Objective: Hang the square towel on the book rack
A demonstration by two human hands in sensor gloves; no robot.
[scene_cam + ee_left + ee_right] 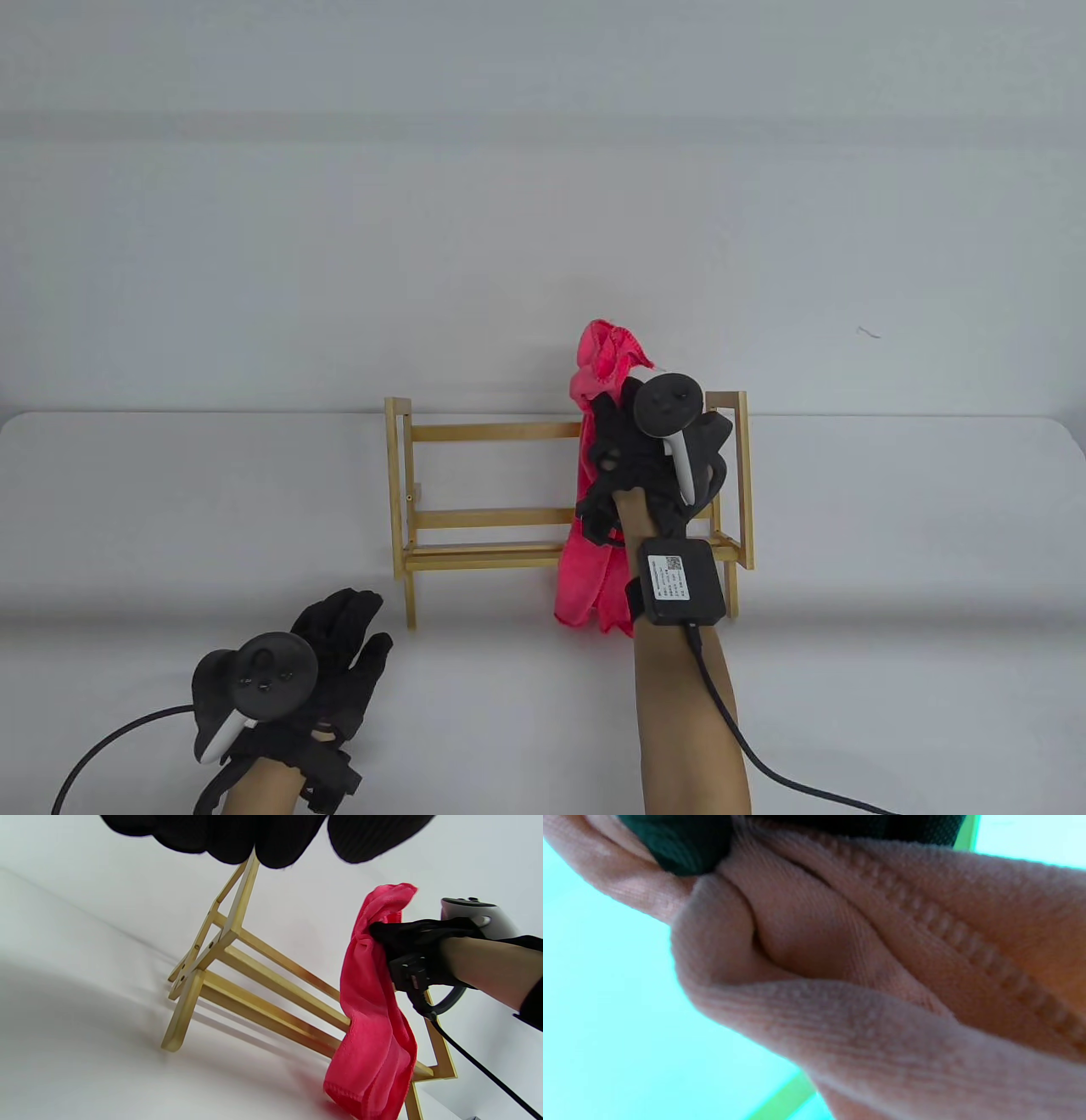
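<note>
A wooden book rack (484, 475) stands upright at the table's middle; it also shows in the left wrist view (263, 984). My right hand (632, 441) grips a bright pink square towel (590, 560) near its top, in front of the rack's right part. The towel hangs down bunched, its top sticks up above my hand, and its lower end is close to the table in the left wrist view (373, 1052). The right wrist view is filled by towel cloth (882, 984) held under a gloved finger (683, 844). My left hand (339, 662) is empty near the table, fingers spread, left of and nearer than the rack.
The white table (891, 552) ends at a rounded far edge against a pale wall. Cables trail from both wrists toward the near edge (764, 764).
</note>
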